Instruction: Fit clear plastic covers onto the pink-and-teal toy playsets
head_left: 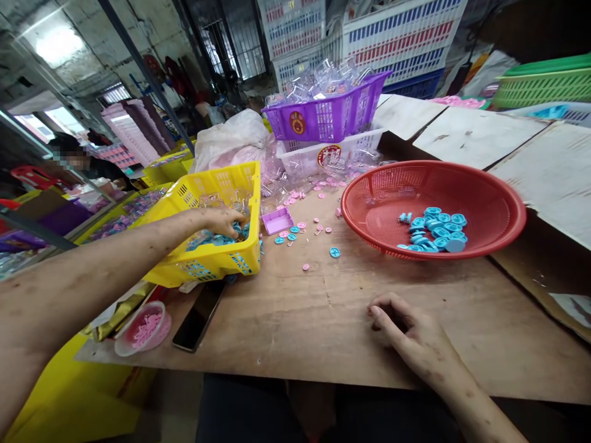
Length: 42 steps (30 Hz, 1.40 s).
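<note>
My left hand [227, 221] reaches over the near side of a yellow basket [255, 215], its fingers bent down among blue plastic pieces [210, 239]. Those pieces partly hide the fingertips, so their grip does not show. On the wooden table [305, 320], my right hand [401, 326] rests with fingers curled and thumb close to the index finger. Whatever it may hold is hidden. Beyond it stands a red oval colander [383, 215] with several small round blue plastic pieces [441, 229] gathered toward its right side.
Pink and blue discs [335, 252] lie scattered mid-table by a small purple tray [277, 220]. A phone [198, 320] and a tub of pink pieces [145, 329] sit at the left edge. Behind, a purple basket [323, 120] of clear plastic cases rests on a white one.
</note>
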{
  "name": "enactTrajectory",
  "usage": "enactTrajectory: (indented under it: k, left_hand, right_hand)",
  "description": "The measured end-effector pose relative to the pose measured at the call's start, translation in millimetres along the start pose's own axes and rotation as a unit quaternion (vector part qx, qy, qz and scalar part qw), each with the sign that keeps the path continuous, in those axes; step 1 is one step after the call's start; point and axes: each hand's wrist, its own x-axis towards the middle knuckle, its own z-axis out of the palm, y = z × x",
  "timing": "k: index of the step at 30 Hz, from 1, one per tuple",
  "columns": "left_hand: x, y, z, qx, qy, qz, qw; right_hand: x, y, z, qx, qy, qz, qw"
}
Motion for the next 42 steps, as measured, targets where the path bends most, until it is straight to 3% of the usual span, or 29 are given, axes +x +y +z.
enactTrajectory:
  k: [3, 6, 9, 11, 13, 14, 17, 19, 21, 23, 25, 28, 32, 38, 42]
  left_hand:
    - [-6.7, 0.4, -24.9, 0.011, 0.002, -0.014, 1.0]
    - [-24.7, 6.9, -49.2, -0.043, 0.022, -0.002, 0.999]
    - [-46.8, 32.8, -63.9, -0.075, 0.102, 0.027, 0.992]
    - [-58.8, 65.3, -54.6, -0.064, 0.189, 0.047, 0.979]
    - [-65.7, 107.6, -19.7, -0.061, 0.282, 0.092, 0.953]
    - [-66.3, 130.3, 7.8, -0.074, 0.295, 0.126, 0.944]
    - [-54.0, 187.1, 113.6, -0.127, 0.28, 0.195, 0.931]
    - [-40.1, 204.3, 180.8, -0.179, 0.285, 0.195, 0.921]
    - [-31.5, 203.1, 226.3, -0.213, 0.284, 0.198, 0.914]
    - [-32.3, 189.0, 244.7, -0.218, 0.279, 0.217, 0.91]
    - [-40.1, 168.4, 242.0, -0.211, 0.247, 0.265, 0.908]
    - [-56.3, 135.7, 223.4, -0.217, 0.173, 0.335, 0.9]
    - [-73.1, 102.6, 209.0, -0.221, 0.178, 0.316, 0.905]
    - [-77.8, 87.7, 218.5, -0.197, 0.184, 0.286, 0.92]
    - [-78.0, 85.0, 229.1, -0.245, 0.203, 0.289, 0.903]
  right_hand:
    - [0.5, 0.8, 0.7, 0.005, 0.002, -0.001, 1.0]
    - [-0.1, -1.7, 0.8, 0.009, 0.003, 0.001, 1.0]
    - [-0.8, -5.6, -0.3, 0.003, 0.003, 0.002, 1.0]
    - [-0.1, -6.7, 0.4, 0.004, 0.003, 0.005, 1.0]
    - [1.7, -6.4, 4.9, 0.013, 0.022, 0.013, 1.0]
    - [2.9, -6.0, 9.1, 0.02, 0.04, 0.015, 0.999]
    - [6.4, -5.0, 29.2, 0.045, 0.084, -0.01, 0.995]
    - [8.0, -5.2, 44.7, 0.03, 0.068, -0.061, 0.995]
    - [8.8, -5.4, 56.7, -0.024, 0.038, -0.126, 0.991]
    - [9.0, -5.3, 62.5, -0.078, 0.019, -0.171, 0.982]
    - [9.1, -5.1, 62.5, -0.099, 0.011, -0.183, 0.978]
    - [9.6, -6.3, 56.9, -0.101, -0.016, -0.178, 0.979]
    - [10.4, -11.7, 50.3, -0.115, -0.054, -0.164, 0.978]
    - [0.2, -24.1, 49.2, -0.1, -0.018, -0.192, 0.976]
    - [-8.7, -25.3, 53.0, -0.157, -0.08, -0.213, 0.961]
